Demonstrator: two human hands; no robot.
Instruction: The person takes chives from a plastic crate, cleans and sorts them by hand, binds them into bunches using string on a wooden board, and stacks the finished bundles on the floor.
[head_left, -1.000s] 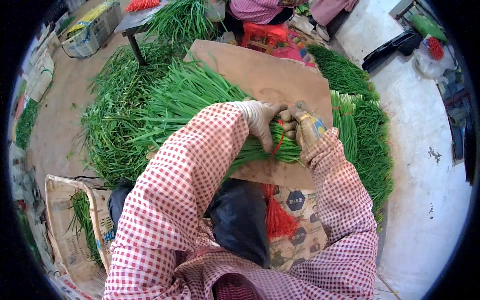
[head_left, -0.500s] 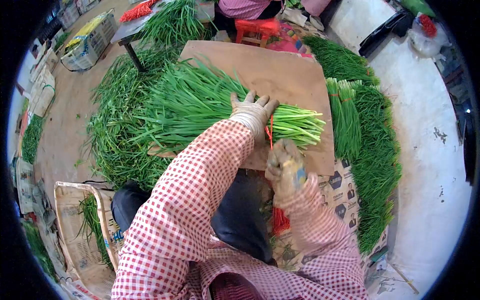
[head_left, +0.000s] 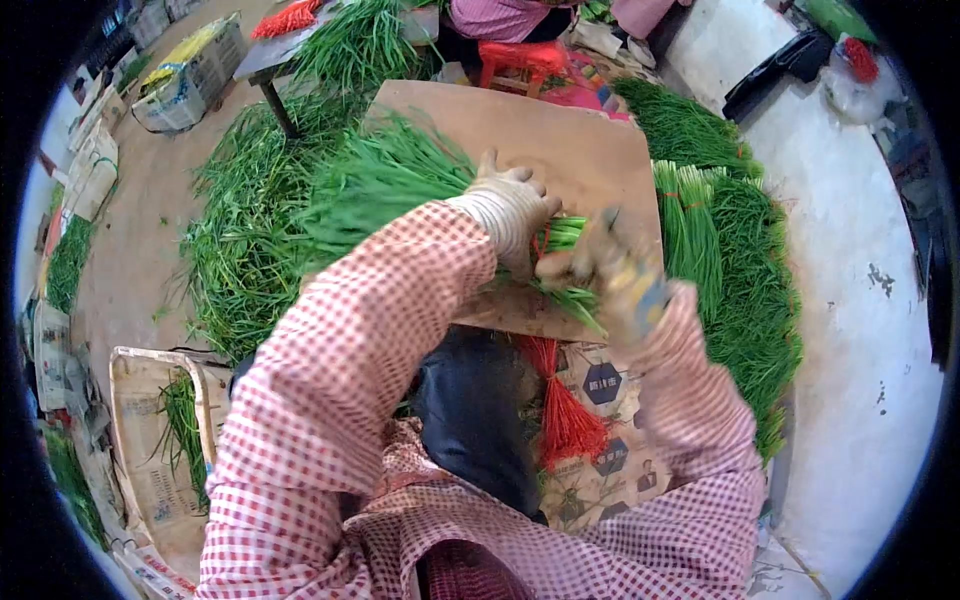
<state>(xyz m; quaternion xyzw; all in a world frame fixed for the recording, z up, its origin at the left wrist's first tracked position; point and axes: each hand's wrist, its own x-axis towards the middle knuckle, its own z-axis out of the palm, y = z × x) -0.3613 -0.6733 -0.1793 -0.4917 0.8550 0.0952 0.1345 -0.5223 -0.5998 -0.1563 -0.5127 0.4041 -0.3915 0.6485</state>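
A bunch of garlic chives (head_left: pixel 390 165) lies across the brown board (head_left: pixel 590 130), its leaves to the left and pale stalks to the right. My gloved left hand (head_left: pixel 510 205) is closed over the bunch, fingers across the top; its thumb is hidden. A red tie (head_left: pixel 540 240) shows around the stalks just right of that hand. My gloved right hand (head_left: pixel 615 270), blurred by motion, is curled over the stalk ends, where a few stalks stick out below it. A hank of red ties (head_left: pixel 570 420) hangs below the board's front edge.
Tied bunches of chives (head_left: pixel 690 230) are stacked along the right. Loose leaves (head_left: pixel 240 240) are heaped on the left. A basket (head_left: pixel 155 440) stands at lower left. Behind are a red stool (head_left: pixel 515 62), a small table (head_left: pixel 270 62) and another person (head_left: pixel 500 18).
My right hand has risen from below the board's front edge to the stalk ends. My left hand has shifted slightly left. The leaves are now blurred, and more of the red hank shows.
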